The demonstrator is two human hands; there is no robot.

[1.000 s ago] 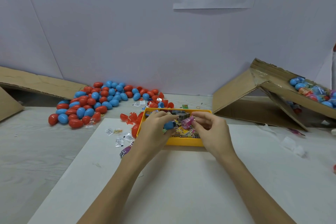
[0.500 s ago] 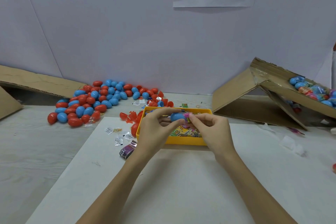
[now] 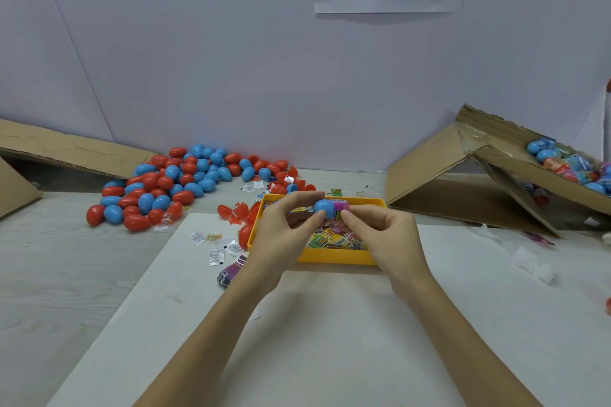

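Tray (image 3: pixel 334 259), yellow and full of small packets, lies beneath both hands. Left hand (image 3: pixel 281 238) pinches a blue egg half (image 3: pixel 321 208) between thumb and fingertips. Right hand (image 3: pixel 386 235) pinches a pink packet (image 3: pixel 341 206), its end touching the shell's open side.

Now pink packet (image 3: pixel 341 206) partway inside blue egg half (image 3: pixel 321 207)

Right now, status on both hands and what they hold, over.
Left hand pinches blue egg half. Right hand pinches pink packet, its end against the half. Both above yellow tray; nothing in the way.
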